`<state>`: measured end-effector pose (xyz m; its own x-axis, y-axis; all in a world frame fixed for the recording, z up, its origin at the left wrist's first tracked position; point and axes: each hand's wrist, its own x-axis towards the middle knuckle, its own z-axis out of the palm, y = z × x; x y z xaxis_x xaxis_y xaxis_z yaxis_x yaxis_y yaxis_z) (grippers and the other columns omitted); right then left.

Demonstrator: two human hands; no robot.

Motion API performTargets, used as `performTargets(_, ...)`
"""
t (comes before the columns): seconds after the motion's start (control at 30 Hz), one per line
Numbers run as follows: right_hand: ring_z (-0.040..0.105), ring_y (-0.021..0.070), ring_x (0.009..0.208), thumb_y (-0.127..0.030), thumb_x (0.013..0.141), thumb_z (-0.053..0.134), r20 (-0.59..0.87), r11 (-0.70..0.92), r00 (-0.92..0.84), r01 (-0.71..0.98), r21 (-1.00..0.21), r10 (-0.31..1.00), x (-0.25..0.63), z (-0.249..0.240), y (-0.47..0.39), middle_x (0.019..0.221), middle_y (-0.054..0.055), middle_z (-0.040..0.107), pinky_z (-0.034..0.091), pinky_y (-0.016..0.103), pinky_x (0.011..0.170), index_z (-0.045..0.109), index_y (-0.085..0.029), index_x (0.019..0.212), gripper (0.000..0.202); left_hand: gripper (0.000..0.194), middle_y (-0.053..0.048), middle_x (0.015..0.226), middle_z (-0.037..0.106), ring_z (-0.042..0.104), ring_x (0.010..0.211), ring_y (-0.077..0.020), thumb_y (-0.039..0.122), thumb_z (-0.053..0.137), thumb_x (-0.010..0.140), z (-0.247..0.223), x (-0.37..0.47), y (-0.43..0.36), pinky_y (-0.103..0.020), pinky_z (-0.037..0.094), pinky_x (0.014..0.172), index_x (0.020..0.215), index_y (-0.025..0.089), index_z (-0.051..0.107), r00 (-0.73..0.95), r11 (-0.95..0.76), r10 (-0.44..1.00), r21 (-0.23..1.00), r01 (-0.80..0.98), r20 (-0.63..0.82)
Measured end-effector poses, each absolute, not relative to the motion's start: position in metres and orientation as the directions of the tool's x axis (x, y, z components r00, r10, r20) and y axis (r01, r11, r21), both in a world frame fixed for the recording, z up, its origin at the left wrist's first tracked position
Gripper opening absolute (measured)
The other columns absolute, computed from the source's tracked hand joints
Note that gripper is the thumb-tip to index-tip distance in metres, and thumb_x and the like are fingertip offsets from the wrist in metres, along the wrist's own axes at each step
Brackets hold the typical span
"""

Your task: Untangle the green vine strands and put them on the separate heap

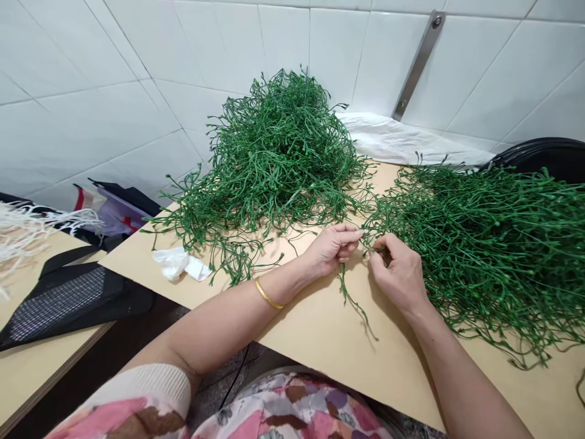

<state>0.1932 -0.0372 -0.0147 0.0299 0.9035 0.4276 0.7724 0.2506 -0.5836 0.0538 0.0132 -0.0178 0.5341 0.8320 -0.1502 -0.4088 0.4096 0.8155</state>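
Stems (pixel 283 152) on tabletop (pixel 306 329) by tiled wall (pixel 219 42)

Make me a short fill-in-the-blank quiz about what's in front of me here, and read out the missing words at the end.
1. A loose stem dangles below the ____ hand.
2. The table bears ____ large heaps of green stems.
3. The crumpled tissue lying on it is ____ in colour.
4. The metal bar is fixed to the tiled ____.

Missing words: left; two; white; wall.
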Motion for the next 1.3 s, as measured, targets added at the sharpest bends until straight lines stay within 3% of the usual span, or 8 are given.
performTargets(0.1, 0.037, 0.0113, 0.057, -0.010, 0.067, 0.044, 0.527, 0.277, 0.049, 0.807, -0.522, 0.848, 0.193, -0.014, -0.037, 0.064, -0.001, 0.043, 0.030, 0.026, 0.056, 0.040, -0.020, 0.064, 0.011, 0.023, 0.007, 0.044, 0.038, 0.024, 0.037, -0.0011, 0.024, 0.069, 0.062, -0.018, 0.055, 0.012, -0.018, 0.010, 0.039, 0.067, 0.014, 0.049, 0.516, 0.379, 0.846, 0.831, -0.407, -0.133)
performTargets(0.3, 0.036, 0.0089, 0.054, -0.011, 0.068, 0.047, 0.464, 0.342, 0.088, 0.559, -0.756, 0.881, 0.192, -0.014, -0.040, 0.070, -0.001, 0.051, 0.030, 0.024, 0.052, 0.040, -0.020, 0.062, 0.013, 0.029, 0.005, 0.045, 0.040, 0.025, 0.038, -0.0007, 0.026, 0.070, 0.062, -0.016, 0.055, 0.012, -0.018, 0.011, 0.040, 0.058, 0.013, 0.044, 0.543, 0.397, 0.824, 0.848, -0.351, -0.161)
performTargets(0.5, 0.043, 0.0088, 0.054, -0.016, 0.072, 0.049, 0.319, 0.240, 0.111, 0.446, -0.862, 0.941, 0.192, -0.012, -0.040, 0.071, -0.001, 0.053, 0.033, 0.022, 0.050, 0.054, -0.019, 0.084, 0.014, 0.028, 0.002, 0.049, 0.046, 0.030, 0.039, -0.0011, 0.025, 0.069, 0.064, -0.018, 0.053, 0.015, -0.016, 0.017, 0.040, 0.059, 0.013, 0.044, 0.604, 0.487, 0.766, 0.811, -0.324, -0.219)
performTargets(0.63, 0.048, 0.0112, 0.064, -0.021, 0.075, 0.049, 0.282, 0.233, 0.046, 0.441, -0.867, 0.958, 0.194, -0.011, -0.038, 0.080, 0.001, 0.058, 0.037, 0.024, 0.057, 0.057, -0.018, 0.087, 0.014, 0.025, 0.002, 0.052, 0.048, 0.035, 0.041, -0.0024, 0.018, 0.069, 0.062, -0.022, 0.054, 0.019, -0.016, 0.023, 0.041, 0.062, 0.014, 0.044, 0.610, 0.540, 0.765, 0.720, -0.436, -0.204)
performTargets(0.73, 0.046, 0.0107, 0.060, -0.022, 0.077, 0.048, 0.264, 0.222, 0.007, 0.518, -0.826, 0.965, 0.196, -0.011, -0.037, 0.074, 0.000, 0.056, 0.035, 0.024, 0.056, 0.056, -0.018, 0.086, 0.013, 0.023, 0.003, 0.051, 0.047, 0.031, 0.040, -0.0015, 0.017, 0.068, 0.061, -0.022, 0.055, 0.020, -0.015, 0.020, 0.040, 0.063, 0.013, 0.045, 0.603, 0.549, 0.772, 0.690, -0.472, -0.201)
performTargets(1.03, 0.040, 0.0104, 0.057, -0.033, 0.081, 0.048, 0.154, 0.226, -0.182, 0.494, -0.840, 0.971, 0.197, -0.009, -0.038, 0.063, -0.002, 0.047, 0.032, 0.023, 0.052, 0.054, -0.018, 0.079, 0.017, 0.022, 0.006, 0.048, 0.041, 0.029, 0.039, -0.0009, 0.015, 0.070, 0.058, -0.020, 0.053, 0.021, -0.015, 0.020, 0.039, 0.068, 0.013, 0.051, 0.554, 0.502, 0.808, 0.725, -0.472, -0.198)
performTargets(1.17, 0.034, 0.0096, 0.055, -0.037, 0.085, 0.041, 0.163, 0.211, -0.143, 0.450, -0.868, 0.976, 0.200, -0.011, -0.035, 0.059, -0.003, 0.037, 0.029, 0.023, 0.051, 0.045, -0.019, 0.065, 0.028, 0.021, 0.002, 0.051, 0.049, 0.039, 0.042, -0.0039, 0.010, 0.067, 0.057, -0.020, 0.054, 0.020, -0.017, 0.028, 0.043, 0.067, 0.014, 0.049, 0.547, 0.525, 0.804, 0.712, -0.467, -0.235)
performTargets(1.3, 0.037, 0.0101, 0.057, -0.034, 0.083, 0.046, 0.194, 0.206, -0.076, 0.465, -0.861, 0.978, 0.203, -0.012, -0.033, 0.060, -0.003, 0.041, 0.030, 0.023, 0.053, 0.051, -0.018, 0.068, 0.022, 0.015, -0.001, 0.054, 0.052, 0.038, 0.041, -0.0037, 0.012, 0.064, 0.061, -0.019, 0.054, 0.018, -0.017, 0.026, 0.042, 0.062, 0.012, 0.049, 0.590, 0.577, 0.762, 0.694, -0.429, -0.269)
